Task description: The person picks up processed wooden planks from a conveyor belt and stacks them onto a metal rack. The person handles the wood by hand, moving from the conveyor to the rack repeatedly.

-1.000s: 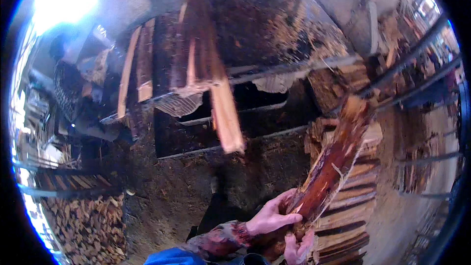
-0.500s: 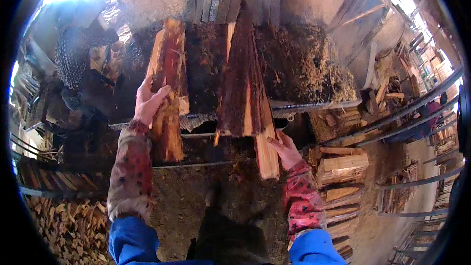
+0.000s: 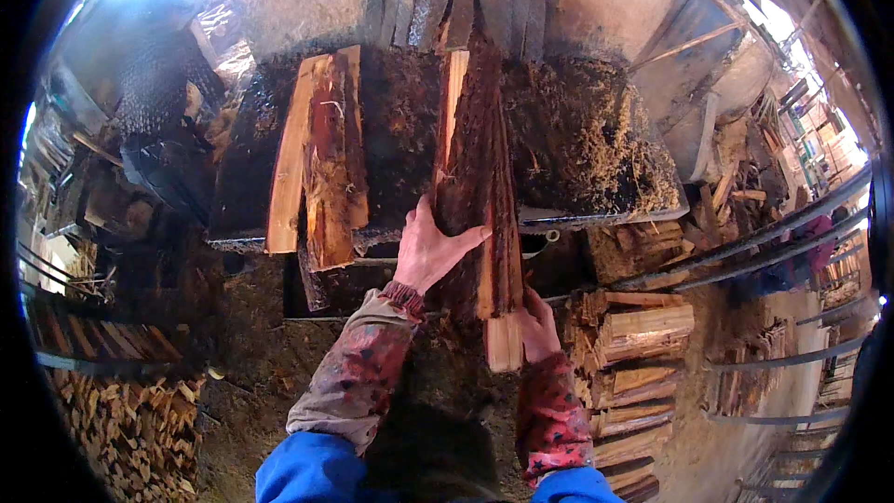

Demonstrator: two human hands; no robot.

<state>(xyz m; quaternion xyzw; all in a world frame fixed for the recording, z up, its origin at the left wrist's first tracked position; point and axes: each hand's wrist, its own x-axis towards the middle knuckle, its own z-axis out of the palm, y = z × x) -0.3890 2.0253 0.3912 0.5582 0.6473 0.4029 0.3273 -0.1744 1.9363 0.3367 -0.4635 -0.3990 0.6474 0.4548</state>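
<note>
Bark slab: the dark slab lay lengthwise on the black counter, its far end near the hanging dark strips, its near part past the counter's front edge.
Left grip: the left grip was spread wide on the bark slab, thumb splayed rightward over the top.
Right grip: the right grip touched the right side of the pale split piece; its fingers were hidden by wood, so how tightly they closed could not be told.
Overhang: the pale split piece stuck out nearest the wearer; a slack right grip might have let it drop.
Loose contact: the pieces lay side by side, apparently unfastened, so uneven pushing could have slid one off another.
Splinters: both grips were bare, and a slip along rough bark might have driven slivers into the skin.
Neighbouring planks: pale and barked planks also jutted past the edge at left; a swing of the left sleeve could have knocked them.
Debris: wood crumbs littered the counter's right; grit under a slab might have made it rock.
</note>
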